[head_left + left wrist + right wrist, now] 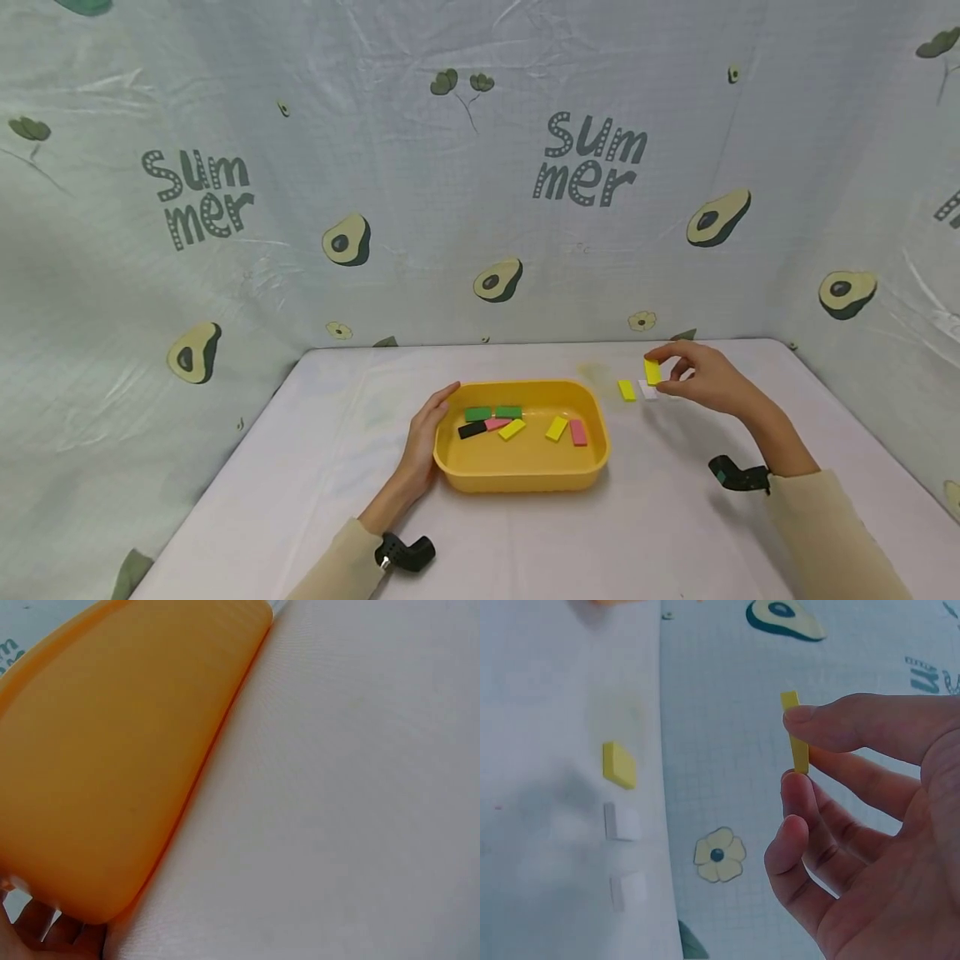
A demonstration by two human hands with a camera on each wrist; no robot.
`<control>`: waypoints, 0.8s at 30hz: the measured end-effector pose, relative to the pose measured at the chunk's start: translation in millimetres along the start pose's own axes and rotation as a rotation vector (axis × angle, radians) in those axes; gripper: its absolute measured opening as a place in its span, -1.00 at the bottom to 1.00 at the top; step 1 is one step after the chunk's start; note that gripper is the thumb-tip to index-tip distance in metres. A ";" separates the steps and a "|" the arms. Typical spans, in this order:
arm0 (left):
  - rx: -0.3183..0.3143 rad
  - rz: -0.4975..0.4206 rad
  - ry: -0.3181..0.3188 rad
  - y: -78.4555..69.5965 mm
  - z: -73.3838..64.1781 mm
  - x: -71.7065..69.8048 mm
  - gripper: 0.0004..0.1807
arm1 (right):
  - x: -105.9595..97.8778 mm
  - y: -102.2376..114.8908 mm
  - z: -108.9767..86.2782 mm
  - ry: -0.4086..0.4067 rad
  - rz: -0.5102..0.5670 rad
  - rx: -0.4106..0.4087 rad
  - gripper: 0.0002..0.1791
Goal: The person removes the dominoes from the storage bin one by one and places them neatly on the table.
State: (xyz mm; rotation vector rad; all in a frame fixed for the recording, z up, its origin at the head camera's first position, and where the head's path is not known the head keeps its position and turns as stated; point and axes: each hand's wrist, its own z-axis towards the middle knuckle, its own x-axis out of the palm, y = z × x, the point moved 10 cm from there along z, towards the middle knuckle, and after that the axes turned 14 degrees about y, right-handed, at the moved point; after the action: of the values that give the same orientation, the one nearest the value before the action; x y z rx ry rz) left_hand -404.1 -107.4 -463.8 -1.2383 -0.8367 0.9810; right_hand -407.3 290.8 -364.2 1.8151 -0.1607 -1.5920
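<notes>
My right hand (708, 379) pinches a yellow domino-like block (799, 742) between thumb and fingers, raised over the table at the far right. Below it, a yellow block (619, 765) and two white blocks (622, 821) stand in a row on the table. My left hand (423, 437) rests along the left side of a yellow-orange tray (521, 482), fingers extended to its far left corner. Inside the tray lie two green blocks (508, 412), a black block (472, 429), two pink blocks (578, 432) and two yellow blocks (557, 428).
A white cloth covers the table (337, 417). Behind it and along both sides hangs a sheet (420, 167) printed with avocados and lettering. Each wrist wears a black camera (405, 552).
</notes>
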 end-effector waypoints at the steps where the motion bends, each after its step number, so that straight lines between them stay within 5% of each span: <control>1: 0.000 0.001 -0.001 0.1 0.0 -0.1 -0.48 | -0.5 -1.7 -0.4 0.000 0.005 0.002 -0.46; 11: 0.005 -0.001 -0.014 0.1 0.4 -1.4 -0.48 | -10.7 -31.2 -7.9 -0.020 -0.010 0.046 -0.47; 24: -0.002 0.005 -0.011 0.4 -0.2 0.0 -0.49 | -8.0 -78.9 -19.8 -0.010 0.118 0.109 -0.45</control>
State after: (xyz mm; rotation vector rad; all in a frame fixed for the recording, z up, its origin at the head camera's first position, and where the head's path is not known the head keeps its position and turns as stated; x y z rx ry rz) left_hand -404.0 -107.5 -464.2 -1.2383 -0.8434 0.9921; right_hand -418.6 361.9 -403.0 1.8449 -0.3590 -1.5363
